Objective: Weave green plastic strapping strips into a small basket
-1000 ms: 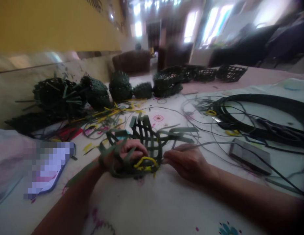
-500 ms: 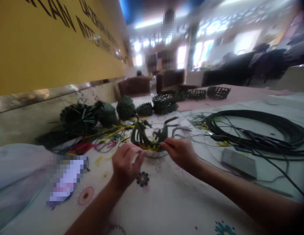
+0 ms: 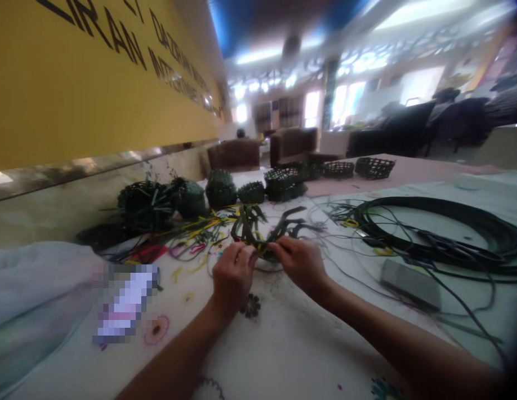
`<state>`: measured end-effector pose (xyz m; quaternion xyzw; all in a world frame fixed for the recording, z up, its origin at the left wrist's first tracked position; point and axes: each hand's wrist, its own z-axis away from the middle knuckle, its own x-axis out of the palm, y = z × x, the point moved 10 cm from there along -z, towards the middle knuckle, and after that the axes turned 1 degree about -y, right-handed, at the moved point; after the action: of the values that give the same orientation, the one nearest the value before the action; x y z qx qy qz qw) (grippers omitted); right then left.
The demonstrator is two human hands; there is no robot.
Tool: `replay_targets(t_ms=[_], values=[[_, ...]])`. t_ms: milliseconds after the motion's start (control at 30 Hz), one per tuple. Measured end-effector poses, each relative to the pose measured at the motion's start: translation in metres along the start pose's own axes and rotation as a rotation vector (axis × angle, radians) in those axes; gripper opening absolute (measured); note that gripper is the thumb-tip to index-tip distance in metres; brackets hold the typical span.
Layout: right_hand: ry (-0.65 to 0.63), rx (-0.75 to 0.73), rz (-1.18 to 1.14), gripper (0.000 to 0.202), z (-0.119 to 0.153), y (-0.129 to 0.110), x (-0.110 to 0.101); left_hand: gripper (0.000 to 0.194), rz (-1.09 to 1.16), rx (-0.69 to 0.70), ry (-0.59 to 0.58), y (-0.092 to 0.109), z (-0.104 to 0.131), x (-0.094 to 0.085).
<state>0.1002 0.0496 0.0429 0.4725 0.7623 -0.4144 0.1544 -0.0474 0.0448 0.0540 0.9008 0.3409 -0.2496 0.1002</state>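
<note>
Two bare hands meet at frame centre over a white cloth-covered table with small flower prints (image 3: 291,344). Far left: a pale bundle of fabric (image 3: 29,294), and beside it a flat blurred-out object (image 3: 125,303) lying on the cloth. Upper left, along the yellow wall with dark lettering (image 3: 75,78), a row of finished dark green woven baskets (image 3: 187,197); loose yellow and green strip offcuts (image 3: 191,230) scattered in front of them. Left hand (image 3: 232,275), fingers curled, pinching the near edge of a half-woven dark green strip basket with a yellow band (image 3: 258,230); loose strip ends stick up and fan out behind. Right hand (image 3: 302,261) closed on the same piece from the right, thumb and fingers touching it. Basket sits at centre, just beyond both hands. Right of frame: grey rectangular block (image 3: 410,283) on the cloth, near a large coil of dark green strapping (image 3: 450,225). Background blurred.
</note>
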Motion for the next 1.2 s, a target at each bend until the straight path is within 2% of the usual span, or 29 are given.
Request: replay_targets(t_ms=[233, 367, 467, 533, 600, 667, 700, 767, 833, 900, 967, 1067, 1200], values=[[-0.011, -0.008, 0.002, 0.037, 0.004, 0.001, 0.001, 0.007, 0.131, -0.003, -0.097, 0.009, 0.007, 0.014], [-0.048, -0.043, 0.038, 0.035, 0.010, -0.005, 0.008, 0.008, 0.195, 0.012, -0.103, 0.021, 0.009, 0.013], [-0.053, -0.064, 0.029, 0.034, 0.014, -0.006, 0.011, 0.007, 0.198, 0.011, -0.100, 0.023, 0.010, 0.011], [-0.032, -0.087, 0.029, 0.035, 0.015, -0.006, 0.010, 0.005, 0.232, 0.021, -0.061, 0.019, 0.006, 0.002], [-0.004, -0.157, 0.051, 0.037, 0.018, -0.009, 0.009, 0.002, 0.230, 0.027, 0.021, 0.012, -0.002, -0.015], [0.016, -0.283, 0.095, 0.039, 0.023, -0.019, 0.009, 0.003, 0.171, 0.028, 0.081, 0.003, -0.011, -0.030], [0.020, -0.364, 0.119, 0.040, 0.027, -0.026, 0.010, 0.005, 0.150, 0.047, 0.071, 0.001, -0.015, -0.034], [0.019, -0.529, 0.152, 0.039, 0.037, -0.039, 0.012, 0.007, 0.149, 0.103, -0.046, -0.001, -0.021, -0.028], [-0.011, -0.647, 0.156, 0.035, 0.045, -0.047, 0.016, 0.009, 0.158, 0.163, -0.249, 0.001, -0.020, -0.009], [-0.065, -0.711, 0.137, 0.030, 0.050, -0.050, 0.020, 0.008, 0.151, 0.198, -0.456, 0.003, -0.012, 0.011], [-0.107, -0.753, 0.133, 0.028, 0.052, -0.051, 0.023, 0.010, 0.155, 0.198, -0.610, 0.005, -0.002, 0.025], [-0.153, -0.854, 0.150, 0.030, 0.059, -0.056, 0.027, 0.013, 0.204, 0.160, -0.776, 0.006, 0.008, 0.038], [-0.258, -0.945, 0.244, 0.031, 0.070, -0.058, 0.040, 0.011, 0.207, 0.136, -0.939, 0.004, 0.018, 0.049]])
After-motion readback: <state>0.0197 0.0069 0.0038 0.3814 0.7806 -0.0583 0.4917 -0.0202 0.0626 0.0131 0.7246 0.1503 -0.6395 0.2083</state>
